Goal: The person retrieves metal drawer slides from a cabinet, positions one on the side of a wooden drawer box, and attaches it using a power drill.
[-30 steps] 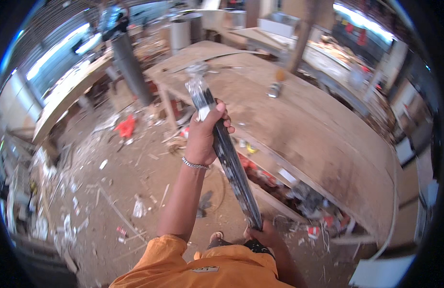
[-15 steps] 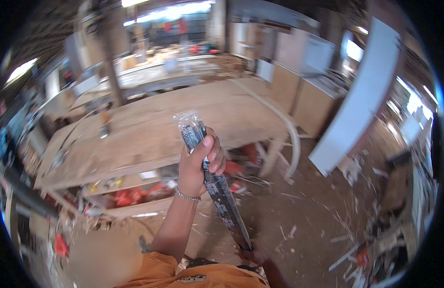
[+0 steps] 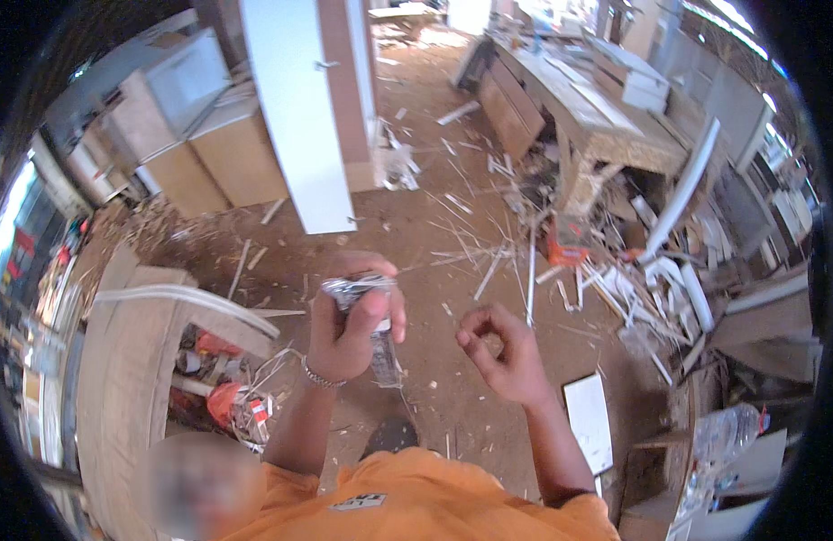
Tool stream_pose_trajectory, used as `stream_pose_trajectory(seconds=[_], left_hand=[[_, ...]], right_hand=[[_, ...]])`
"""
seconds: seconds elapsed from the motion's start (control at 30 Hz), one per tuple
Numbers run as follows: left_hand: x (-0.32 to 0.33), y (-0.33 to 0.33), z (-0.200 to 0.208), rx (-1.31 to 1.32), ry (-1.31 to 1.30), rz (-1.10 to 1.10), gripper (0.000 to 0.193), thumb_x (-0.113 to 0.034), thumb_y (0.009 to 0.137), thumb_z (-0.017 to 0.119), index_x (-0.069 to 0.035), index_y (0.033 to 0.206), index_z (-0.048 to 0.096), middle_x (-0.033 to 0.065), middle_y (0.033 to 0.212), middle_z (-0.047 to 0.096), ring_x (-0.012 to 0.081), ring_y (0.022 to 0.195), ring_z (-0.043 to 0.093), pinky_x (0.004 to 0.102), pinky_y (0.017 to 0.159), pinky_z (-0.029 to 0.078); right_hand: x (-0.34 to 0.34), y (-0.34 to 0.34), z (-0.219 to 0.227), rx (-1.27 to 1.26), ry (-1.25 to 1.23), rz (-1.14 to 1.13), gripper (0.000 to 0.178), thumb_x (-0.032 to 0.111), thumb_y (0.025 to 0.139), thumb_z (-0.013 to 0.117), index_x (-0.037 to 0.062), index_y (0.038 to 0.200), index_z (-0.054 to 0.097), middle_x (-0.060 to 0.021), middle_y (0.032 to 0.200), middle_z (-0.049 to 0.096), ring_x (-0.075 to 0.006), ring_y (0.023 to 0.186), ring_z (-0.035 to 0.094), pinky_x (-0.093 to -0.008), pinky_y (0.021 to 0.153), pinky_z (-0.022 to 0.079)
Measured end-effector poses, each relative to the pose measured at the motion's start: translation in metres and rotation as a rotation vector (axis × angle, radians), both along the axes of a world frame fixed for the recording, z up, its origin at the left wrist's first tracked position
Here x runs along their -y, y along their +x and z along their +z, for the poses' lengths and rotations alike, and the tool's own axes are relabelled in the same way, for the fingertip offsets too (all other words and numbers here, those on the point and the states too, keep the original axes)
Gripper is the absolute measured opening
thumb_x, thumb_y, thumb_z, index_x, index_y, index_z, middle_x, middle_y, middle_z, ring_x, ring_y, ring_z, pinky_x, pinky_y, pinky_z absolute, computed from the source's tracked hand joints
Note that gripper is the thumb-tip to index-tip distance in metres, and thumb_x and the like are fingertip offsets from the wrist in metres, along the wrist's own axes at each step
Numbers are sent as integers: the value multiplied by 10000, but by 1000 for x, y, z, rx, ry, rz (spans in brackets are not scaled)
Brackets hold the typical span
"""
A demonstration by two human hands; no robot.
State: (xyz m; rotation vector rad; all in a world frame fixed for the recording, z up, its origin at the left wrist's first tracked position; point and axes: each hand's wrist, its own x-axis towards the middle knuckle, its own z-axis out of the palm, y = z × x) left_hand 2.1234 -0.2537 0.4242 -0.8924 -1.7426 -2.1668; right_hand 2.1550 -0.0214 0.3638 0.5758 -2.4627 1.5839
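My left hand (image 3: 344,334), with a bracelet at its wrist, is closed round a long, narrow, dark strip in clear printed plastic wrap (image 3: 383,359). The crinkled end of the wrap shows above my thumb, and the rest slants down below my fingers, looking short from this angle. Apart from the strip, to its right, my right hand (image 3: 508,356) is raised over the floor. Its fingers curl in towards the thumb around a small gap, and nothing shows in them.
Ahead stands a tall white panel (image 3: 299,126) beside wooden cabinets (image 3: 232,158). A wooden workbench (image 3: 119,388) is close on my left; another bench (image 3: 606,149) stands at the far right. Offcuts litter the floor, with a white board (image 3: 588,419) and a large clear bottle (image 3: 727,431) at right.
My view has swung to the right, away from the workbench. My right hand has let go of the strip's lower end and come up; my left hand still holds the strip.
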Motion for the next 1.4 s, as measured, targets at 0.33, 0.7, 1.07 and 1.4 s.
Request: stream_pose_trajectory(seconds=[0.33,0.7,1.07,1.4], left_hand=[[-94,-298,-115,244,-270,-321,488,-498,1003,516,-20,1094,552,71,836,648,150,664,645,306,642,522],[-181,-667,-117,-93,-539,-114,202,-175,1031,455,-25,968,575,134,778,637,319,671,662,377,608,510],[-259,-1082,-78,341,-396,224,358,-315,1054,474,-46,822,516,7,706,522,83,650,502,250,588,433],[-226,-1502,-57,729,546,247,326,-371,1036,491,-144,802,492,13,584,517,118,449,497,270,405,421]], right_hand=[[-65,-302,21,163,195,195,279,244,908,703,36,1054,589,-145,861,635,-320,735,660,-407,641,503],[-148,-652,12,164,371,101,130,153,960,604,29,987,627,-143,735,662,-356,687,656,-433,574,480],[-203,-1100,23,-400,393,171,170,193,822,655,56,905,597,-73,739,607,-284,670,646,-388,557,502],[-195,-1444,-6,-539,564,539,182,168,799,642,65,857,504,-61,722,523,-256,639,614,-383,544,507]])
